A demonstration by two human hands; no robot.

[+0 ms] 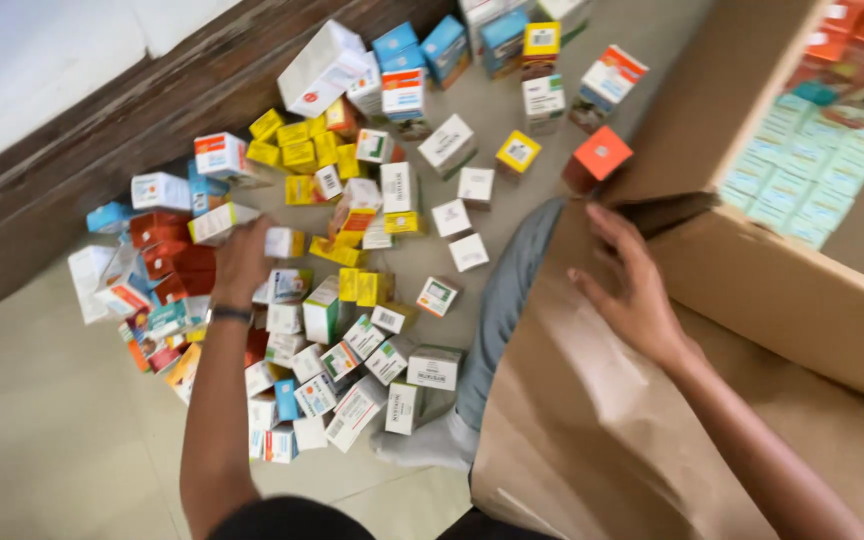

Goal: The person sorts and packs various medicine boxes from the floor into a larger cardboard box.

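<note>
My left hand [240,262] reaches out over a spread of small cardboard boxes [352,300] on the floor, its fingers closing around a white and yellow box [220,222]; motion blur hides the grip. A dark band circles that wrist. My right hand [632,285] rests open, fingers spread, on the flap of a big brown carton [782,300] at the right. Inside the carton lie rows of pale green boxes [787,185] and orange-red boxes [852,45].
Yellow, red, blue and white boxes lie scattered from the dark wooden skirting [102,150] to the top edge. My leg in grey trousers [507,300] and a grey sock [427,445] stretch between pile and carton. Beige floor tiles [42,440] show at lower left.
</note>
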